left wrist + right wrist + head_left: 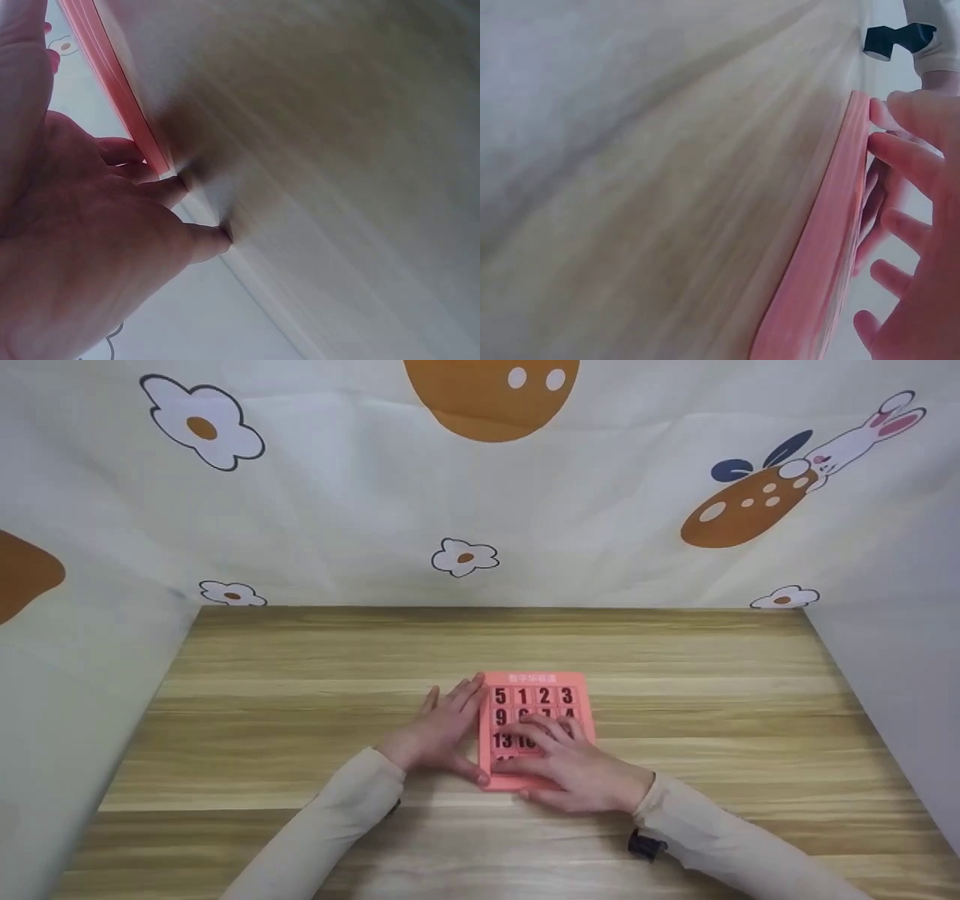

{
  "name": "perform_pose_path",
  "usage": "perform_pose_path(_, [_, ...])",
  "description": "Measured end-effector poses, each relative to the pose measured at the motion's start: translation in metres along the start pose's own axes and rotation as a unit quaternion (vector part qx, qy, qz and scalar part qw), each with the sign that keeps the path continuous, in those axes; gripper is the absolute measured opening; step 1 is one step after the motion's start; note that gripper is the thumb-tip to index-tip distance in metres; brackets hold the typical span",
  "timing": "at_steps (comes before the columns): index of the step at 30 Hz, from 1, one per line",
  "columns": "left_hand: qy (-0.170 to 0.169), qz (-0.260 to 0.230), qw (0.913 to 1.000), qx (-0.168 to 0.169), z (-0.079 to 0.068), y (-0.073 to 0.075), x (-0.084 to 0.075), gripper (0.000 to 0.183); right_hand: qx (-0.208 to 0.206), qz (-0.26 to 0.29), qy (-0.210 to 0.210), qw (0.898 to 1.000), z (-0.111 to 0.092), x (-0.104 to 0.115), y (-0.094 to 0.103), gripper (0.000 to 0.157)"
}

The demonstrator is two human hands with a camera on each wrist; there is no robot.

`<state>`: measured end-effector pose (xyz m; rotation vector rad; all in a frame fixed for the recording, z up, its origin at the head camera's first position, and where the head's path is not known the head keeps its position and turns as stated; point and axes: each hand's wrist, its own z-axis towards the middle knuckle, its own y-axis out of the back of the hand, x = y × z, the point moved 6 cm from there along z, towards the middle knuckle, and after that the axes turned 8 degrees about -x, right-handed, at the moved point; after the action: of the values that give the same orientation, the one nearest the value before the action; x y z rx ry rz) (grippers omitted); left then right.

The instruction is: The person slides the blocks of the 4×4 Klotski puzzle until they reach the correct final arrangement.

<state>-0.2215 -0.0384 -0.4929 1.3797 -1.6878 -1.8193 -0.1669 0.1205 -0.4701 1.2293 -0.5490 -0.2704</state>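
A pink number sliding puzzle lies flat on the wooden table, its top row of tiles reading 5, 1, 2, 3. Along its left edge rests my left hand, with the fingers near the upper corner and the thumb at the lower one. In the left wrist view two fingertips of that hand reach past the puzzle's corner to the table. My right hand spreads over the lower right tiles, fingers on or close over them, thumb by the bottom rim. It hides several of the lower tiles.
The wooden table extends around the puzzle on all sides. Behind it hangs a pale cloth printed with flowers and a rabbit, with pale walls at both sides. A black wrist device sits below the right sleeve.
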Motion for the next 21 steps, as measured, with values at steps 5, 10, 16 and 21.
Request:
perform_pose_path(5, [0.003, 0.006, 1.0000, 0.002, 0.000, -0.001, 0.000, 0.134, -0.053, 0.022, -0.004, 0.998, -0.002, -0.007, 0.007, 0.026])
perform_pose_path(10, [0.002, 0.006, 1.0000, 0.000, 0.000, 0.000, 0.000, 0.134, -0.041, 0.036, -0.024, 0.998, -0.003, -0.011, 0.004, 0.037])
perform_pose_path(16, [0.002, 0.007, 1.0000, 0.001, 0.000, -0.001, 0.001, 0.134, -0.020, 0.032, -0.077, 0.996, 0.002, -0.018, 0.001, 0.052])
perform_pose_path(21, [0.001, 0.009, 1.0000, 0.001, 0.000, -0.001, 0.000, 0.134, -0.012, 0.047, -0.070, 0.996, 0.003, -0.018, 0.000, 0.052])
